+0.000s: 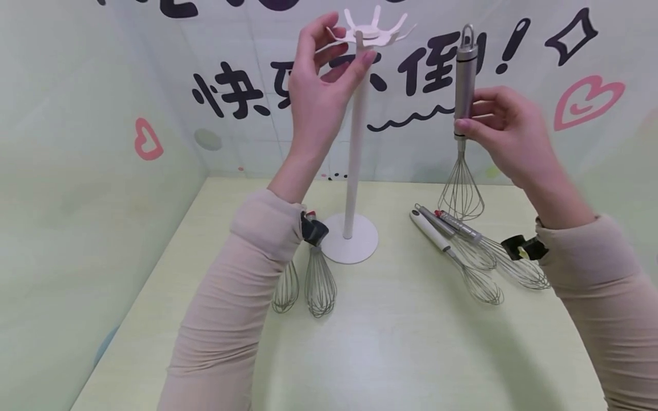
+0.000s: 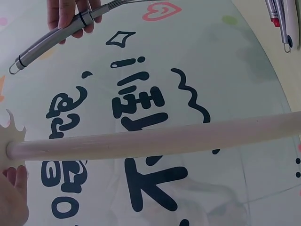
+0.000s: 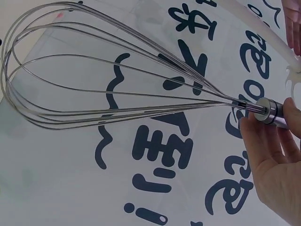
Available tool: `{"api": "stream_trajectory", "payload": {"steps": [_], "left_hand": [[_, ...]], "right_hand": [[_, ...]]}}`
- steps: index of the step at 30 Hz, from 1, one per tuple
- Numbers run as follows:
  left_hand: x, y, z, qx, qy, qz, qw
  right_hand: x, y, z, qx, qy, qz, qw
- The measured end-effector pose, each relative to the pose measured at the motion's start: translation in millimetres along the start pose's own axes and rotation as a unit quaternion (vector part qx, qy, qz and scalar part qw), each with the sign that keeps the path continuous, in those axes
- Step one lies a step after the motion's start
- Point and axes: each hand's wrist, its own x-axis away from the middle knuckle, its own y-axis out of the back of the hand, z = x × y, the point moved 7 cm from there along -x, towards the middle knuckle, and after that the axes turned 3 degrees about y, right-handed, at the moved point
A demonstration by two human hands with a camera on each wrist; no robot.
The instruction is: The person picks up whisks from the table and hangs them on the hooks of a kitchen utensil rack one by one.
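Note:
My right hand point(image 1: 506, 128) grips the metal handle of a balloon whisk point(image 1: 465, 85). The whisk hangs upright, handle loop at the top and wires down, right of a tall white stand point(image 1: 356, 142). Its wire head point(image 3: 117, 84) fills much of the right wrist view. At the top of the stand is a ring of upturned hooks point(image 1: 377, 34). My left hand point(image 1: 324, 80) holds the stand there, thumb at the pole just under the hooks and curled fingers by the left-hand prongs. No whisk hangs on the visible hooks.
Several whisks lie on the table right of the stand, among them a white-handled whisk point(image 1: 432, 231). Left of the round base point(image 1: 360, 245), another whisk point(image 1: 321, 282) lies partly under my left sleeve, beside one more. A printed backdrop point(image 1: 257, 148) stands close behind.

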Motion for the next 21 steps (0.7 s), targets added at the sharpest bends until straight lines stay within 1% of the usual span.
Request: {"api": "stream_trajectory", "payload": {"steps": [4,8,11,13,17,21], "left_hand": [[-1.9,0.6,2.4,0.01,-0.005,-0.017,0.9998],[-5.0,1.6,5.2,-0.001,-0.034,-0.034,0.9989],[-6.5,1.9,7.3,-0.01,-0.052,-0.046,0.9976],[-7.2,1.2,8.4,-0.006,-0.051,-0.052,0.9973],[-7.8,-0.7,9.2,0.014,-0.053,-0.062,0.9966],[-7.5,-1.8,9.8,0.027,-0.056,-0.073,0.9954]], "right_hand": [[-0.5,-6.6,3.6,-0.025,0.009,-0.003,1.0],[-1.2,-12.3,5.1,-0.075,0.015,-0.004,0.997],[-1.8,-16.2,5.1,-0.102,0.012,-0.002,0.995],[-2.2,-18.6,5.0,-0.115,0.008,-0.002,0.993],[-3.3,-22.6,4.6,-0.117,-0.002,-0.003,0.993],[-4.6,-25.3,4.6,-0.09,-0.004,-0.007,0.996]]}}
